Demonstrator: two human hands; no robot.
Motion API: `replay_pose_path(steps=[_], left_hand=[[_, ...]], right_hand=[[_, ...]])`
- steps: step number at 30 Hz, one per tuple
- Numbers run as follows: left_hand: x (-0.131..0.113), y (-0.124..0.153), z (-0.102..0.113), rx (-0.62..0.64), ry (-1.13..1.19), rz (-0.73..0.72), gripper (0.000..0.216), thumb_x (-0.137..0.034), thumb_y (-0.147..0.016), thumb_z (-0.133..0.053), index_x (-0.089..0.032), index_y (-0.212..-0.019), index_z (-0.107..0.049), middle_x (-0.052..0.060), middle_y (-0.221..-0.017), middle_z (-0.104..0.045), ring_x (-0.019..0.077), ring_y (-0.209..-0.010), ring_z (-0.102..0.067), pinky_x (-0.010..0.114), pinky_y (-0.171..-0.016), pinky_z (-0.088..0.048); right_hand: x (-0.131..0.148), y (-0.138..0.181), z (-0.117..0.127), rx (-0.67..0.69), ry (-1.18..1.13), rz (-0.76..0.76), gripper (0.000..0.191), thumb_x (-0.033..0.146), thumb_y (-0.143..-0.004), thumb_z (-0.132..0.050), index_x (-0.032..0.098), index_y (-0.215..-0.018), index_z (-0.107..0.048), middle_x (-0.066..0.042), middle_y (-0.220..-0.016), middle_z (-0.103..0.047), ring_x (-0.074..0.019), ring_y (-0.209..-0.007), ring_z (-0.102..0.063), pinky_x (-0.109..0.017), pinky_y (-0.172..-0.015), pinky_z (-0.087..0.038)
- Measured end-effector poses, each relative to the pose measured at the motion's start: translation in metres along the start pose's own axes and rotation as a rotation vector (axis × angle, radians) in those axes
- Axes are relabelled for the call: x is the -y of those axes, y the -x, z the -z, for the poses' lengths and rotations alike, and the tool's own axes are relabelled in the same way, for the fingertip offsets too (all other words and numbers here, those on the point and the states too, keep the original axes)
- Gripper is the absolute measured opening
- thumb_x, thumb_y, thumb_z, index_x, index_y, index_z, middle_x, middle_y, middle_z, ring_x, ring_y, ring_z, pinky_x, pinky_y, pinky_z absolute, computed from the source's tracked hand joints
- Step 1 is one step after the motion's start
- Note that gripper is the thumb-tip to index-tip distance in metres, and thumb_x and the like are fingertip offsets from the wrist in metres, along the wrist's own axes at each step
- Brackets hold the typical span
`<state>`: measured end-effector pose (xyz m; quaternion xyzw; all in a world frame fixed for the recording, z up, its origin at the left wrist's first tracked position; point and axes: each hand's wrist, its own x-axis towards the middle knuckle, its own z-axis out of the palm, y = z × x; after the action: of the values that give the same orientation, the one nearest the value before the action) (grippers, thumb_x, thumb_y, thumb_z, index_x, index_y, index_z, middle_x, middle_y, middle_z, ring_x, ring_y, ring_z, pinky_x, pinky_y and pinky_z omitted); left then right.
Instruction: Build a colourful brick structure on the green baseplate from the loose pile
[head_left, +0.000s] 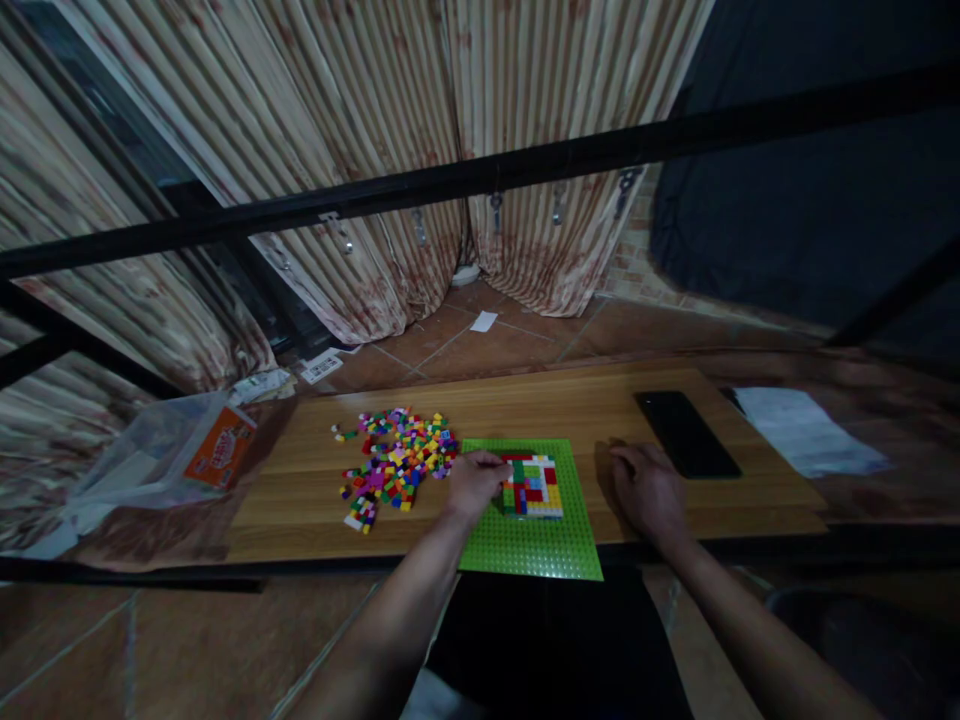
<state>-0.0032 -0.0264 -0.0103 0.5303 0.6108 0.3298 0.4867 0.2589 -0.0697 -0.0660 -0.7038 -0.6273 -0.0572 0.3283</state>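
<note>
A green studded baseplate (577, 555) lies on the wooden board and juts a little past its near edge. On it sits a low, multicoloured block of toy bricks (534, 488) in red, white, yellow, green and blue. My left hand (478, 484) is at the left side of this block, thumb and forefinger pinched at its upper left corner. Whatever is between those fingertips is too small to make out. To the right of the baseplate, my right hand (651, 490) rests on the board with its fingers curled in, and I see nothing in it.
Many loose coloured bricks (405, 455) are heaped left of the baseplate on the wooden board (300, 500). A black phone (688, 435) lies beyond my right hand. A clear plastic box (157, 450) stands at far left, a white sheet (806, 430) at right. A black bar (420, 185) crosses ahead.
</note>
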Motion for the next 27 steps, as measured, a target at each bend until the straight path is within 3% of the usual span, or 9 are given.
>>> replay_pose_path(steps=[7, 13, 18, 23, 27], left_hand=[[-0.005, 0.003, -0.005, -0.062, -0.036, -0.085, 0.005, -0.015, -0.068, -0.064, -0.017, -0.064, -0.067, -0.002, -0.058, -0.063, 0.0113, -0.057, -0.058, 0.021, -0.054, -0.044], [-0.001, 0.035, 0.008, -0.125, -0.042, -0.18, 0.012, -0.019, -0.077, -0.059, -0.019, -0.071, -0.069, -0.001, -0.067, -0.068, 0.0124, -0.066, -0.061, 0.023, -0.063, -0.047], [0.031, 0.071, 0.068, -0.227, -0.095, -0.289, 0.018, -0.022, -0.082, -0.054, -0.017, -0.092, -0.068, 0.003, -0.081, -0.07, 0.0141, -0.073, -0.064, 0.025, -0.068, -0.049], [0.064, 0.095, 0.144, -0.553, -0.335, -0.105, 0.019, -0.024, -0.082, -0.056, -0.017, -0.096, -0.065, 0.006, -0.092, -0.069, 0.0162, -0.08, -0.064, 0.028, -0.077, -0.049], [0.076, 0.098, 0.17, -0.587, -0.475, 0.007, 0.029, -0.025, -0.08, -0.059, -0.017, -0.107, -0.063, 0.008, -0.1, -0.068, 0.0179, -0.085, -0.064, 0.028, -0.077, -0.048]], right_hand=[[-0.004, 0.002, -0.004, -0.039, 0.012, 0.055, 0.028, 0.028, -0.086, -0.042, 0.017, -0.09, -0.068, -0.011, -0.091, -0.067, -0.0238, -0.086, -0.061, -0.038, -0.082, -0.05], [-0.011, 0.002, -0.006, -0.079, 0.023, 0.113, 0.029, 0.03, -0.085, -0.042, 0.015, -0.087, -0.068, -0.012, -0.086, -0.066, -0.0255, -0.083, -0.063, -0.039, -0.078, -0.05], [-0.017, 0.002, -0.008, -0.06, 0.019, 0.141, 0.03, 0.033, -0.085, -0.042, 0.017, -0.086, -0.068, -0.015, -0.086, -0.067, -0.0296, -0.079, -0.063, -0.042, -0.074, -0.051], [-0.015, 0.002, -0.006, -0.048, 0.014, 0.125, 0.029, 0.034, -0.084, -0.041, 0.02, -0.085, -0.066, -0.016, -0.085, -0.066, -0.0325, -0.079, -0.063, -0.044, -0.074, -0.05], [-0.013, 0.002, -0.004, -0.052, 0.026, 0.138, 0.03, 0.034, -0.083, -0.04, 0.018, -0.085, -0.066, -0.017, -0.085, -0.066, -0.0334, -0.078, -0.063, -0.044, -0.074, -0.051]])
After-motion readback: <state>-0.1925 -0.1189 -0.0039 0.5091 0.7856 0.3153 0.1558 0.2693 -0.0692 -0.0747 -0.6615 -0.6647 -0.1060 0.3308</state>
